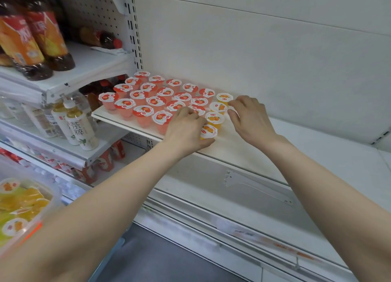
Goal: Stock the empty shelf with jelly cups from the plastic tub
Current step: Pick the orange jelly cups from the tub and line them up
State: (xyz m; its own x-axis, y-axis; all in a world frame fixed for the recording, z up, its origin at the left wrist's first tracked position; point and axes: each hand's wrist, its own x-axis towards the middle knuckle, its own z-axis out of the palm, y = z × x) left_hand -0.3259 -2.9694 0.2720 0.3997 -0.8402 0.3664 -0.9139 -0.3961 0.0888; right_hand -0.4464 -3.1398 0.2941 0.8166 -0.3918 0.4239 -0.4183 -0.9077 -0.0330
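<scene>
Jelly cups are already lined up in neat rows on the left part of the white shelf: a big block of red jelly cups, then a column of orange jelly cups started just to its right. The front orange cup is being gripped by the left hand, thumb under its side and fingers curled over the neighbours. The right hand is curled loosely, fingertips touching the lids of the two back orange cups; whether anything is actually pinched there can't be told. Plenty more stock is seen in the plastic tub at lower left, so the job looks maybe a third done.

For this step, the front cup should probably be nudged snug against the red row and squared with the shelf's front edge, lid kept level. The column is best steadied from behind while that's done, so nothing gets toppled.
</scene>
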